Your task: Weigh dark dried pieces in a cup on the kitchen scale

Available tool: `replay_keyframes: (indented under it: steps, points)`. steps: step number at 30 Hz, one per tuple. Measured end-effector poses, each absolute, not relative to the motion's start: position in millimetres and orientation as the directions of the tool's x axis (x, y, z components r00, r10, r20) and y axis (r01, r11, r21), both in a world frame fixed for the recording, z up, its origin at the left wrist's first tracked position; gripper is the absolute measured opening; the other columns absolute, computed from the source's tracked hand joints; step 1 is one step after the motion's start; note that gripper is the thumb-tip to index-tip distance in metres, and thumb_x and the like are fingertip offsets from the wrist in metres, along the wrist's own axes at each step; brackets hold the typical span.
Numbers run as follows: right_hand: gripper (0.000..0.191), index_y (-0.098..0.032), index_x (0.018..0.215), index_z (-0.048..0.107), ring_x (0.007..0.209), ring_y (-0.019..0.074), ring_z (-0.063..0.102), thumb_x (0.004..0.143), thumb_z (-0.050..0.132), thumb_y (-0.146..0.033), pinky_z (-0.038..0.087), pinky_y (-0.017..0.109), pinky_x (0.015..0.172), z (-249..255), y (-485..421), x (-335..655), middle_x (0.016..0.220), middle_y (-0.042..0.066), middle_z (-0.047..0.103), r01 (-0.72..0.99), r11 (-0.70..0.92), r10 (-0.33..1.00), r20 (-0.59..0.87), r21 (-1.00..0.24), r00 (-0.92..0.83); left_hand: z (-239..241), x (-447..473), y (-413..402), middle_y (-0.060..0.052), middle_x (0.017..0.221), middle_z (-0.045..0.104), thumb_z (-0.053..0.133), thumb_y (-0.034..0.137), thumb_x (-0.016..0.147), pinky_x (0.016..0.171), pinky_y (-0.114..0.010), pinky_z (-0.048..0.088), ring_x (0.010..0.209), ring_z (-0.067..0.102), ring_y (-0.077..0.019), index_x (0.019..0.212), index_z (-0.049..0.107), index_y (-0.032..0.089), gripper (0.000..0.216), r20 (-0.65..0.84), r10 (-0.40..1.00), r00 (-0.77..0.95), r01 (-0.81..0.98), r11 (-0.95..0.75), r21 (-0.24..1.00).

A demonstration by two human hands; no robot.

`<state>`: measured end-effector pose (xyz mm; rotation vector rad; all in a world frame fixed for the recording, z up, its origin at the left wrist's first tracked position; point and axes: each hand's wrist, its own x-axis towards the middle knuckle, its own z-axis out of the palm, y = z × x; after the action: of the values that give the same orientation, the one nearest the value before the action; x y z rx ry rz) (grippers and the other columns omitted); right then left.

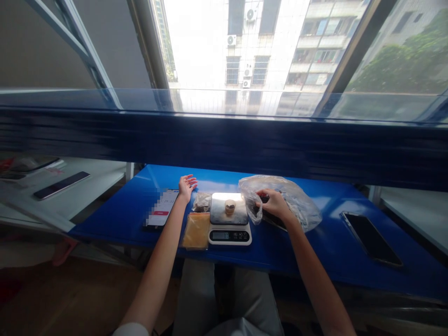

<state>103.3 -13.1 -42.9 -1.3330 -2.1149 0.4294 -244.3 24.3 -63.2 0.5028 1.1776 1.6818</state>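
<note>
A small kitchen scale (230,226) stands on the blue table (301,254) in front of me, with a small brownish cup (230,206) on its platform. My right hand (275,203) is at the mouth of a large clear plastic bag (297,198) of dark contents, right of the scale, its fingers curled at the bag's opening. My left hand (186,185) hovers open with fingers spread, left of the scale, beside a phone (162,208) with a lit screen. A small clear packet of dark pieces (202,202) and a yellowish flat packet (196,230) lie between that hand and the scale.
A dark phone (371,238) lies on the blue table at the right. A white table (70,186) on the left carries another dark phone (61,185). A blue beam (224,140) runs across above the table, with a window behind it.
</note>
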Motion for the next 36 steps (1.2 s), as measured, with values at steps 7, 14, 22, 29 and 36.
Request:
replay_keyframes:
  steps: [7,14,22,29,36]
  points:
    - [0.017,-0.017,0.083,0.069,0.077,0.0225,0.066,0.068,0.065,-0.025,0.052,0.033,0.071,-51.5,-8.9,101.0,0.085,0.007,0.071,0.596,0.459,0.888,0.357,-0.659,-0.289,-64.6,-246.0,25.3,-0.007,0.078,0.061,0.039,0.027,0.080,0.062,-0.026,0.046,0.068,0.060,-0.0153,0.084,0.058,0.015,0.023,-0.209,0.878,-0.431,-0.516,-0.050,0.855]
    - [0.019,-0.017,0.084,0.068,0.072,0.0198,0.067,0.071,0.065,-0.030,0.055,0.032,0.067,-51.1,-6.2,101.8,0.085,0.008,0.072,0.477,0.383,0.923,0.347,-0.791,-0.166,-65.2,-247.9,27.3,-0.007,0.079,0.061,0.039,0.027,0.080,0.061,-0.024,0.045,0.068,0.060,-0.0144,0.084,0.057,0.015,0.023,-0.210,0.881,-0.424,-0.516,-0.045,0.855]
    - [0.023,-0.017,0.086,0.069,0.072,0.0202,0.067,0.067,0.067,-0.029,0.055,0.034,0.068,-46.4,-5.9,104.5,0.084,0.008,0.072,0.515,0.356,0.912,0.409,-0.780,-0.010,-64.4,-247.7,27.2,-0.008,0.079,0.062,0.039,0.027,0.080,0.060,-0.025,0.046,0.069,0.061,-0.0154,0.085,0.057,0.015,0.023,-0.207,0.880,-0.427,-0.507,-0.043,0.861]
    - [0.031,-0.017,0.088,0.067,0.071,0.0203,0.068,0.066,0.071,-0.039,0.054,0.032,0.062,-38.6,-10.0,98.3,0.080,0.007,0.071,0.230,0.307,0.936,0.336,-0.923,0.100,-63.4,-244.1,28.2,-0.007,0.077,0.062,0.039,0.026,0.080,0.059,-0.024,0.045,0.067,0.060,-0.0145,0.084,0.057,0.015,0.022,-0.224,0.877,-0.425,-0.522,-0.035,0.852]
    - [0.026,-0.022,0.091,0.069,0.076,0.0189,0.068,0.068,0.074,-0.034,0.055,0.033,0.072,-19.5,-28.0,62.1,0.086,0.005,0.073,0.113,0.517,0.854,0.503,-0.849,-0.133,-64.3,-243.1,28.9,-0.006,0.072,0.061,0.037,0.028,0.081,0.055,-0.023,0.043,0.064,0.060,-0.0151,0.078,0.054,0.017,0.021,-0.227,0.878,-0.422,-0.548,-0.047,0.835]
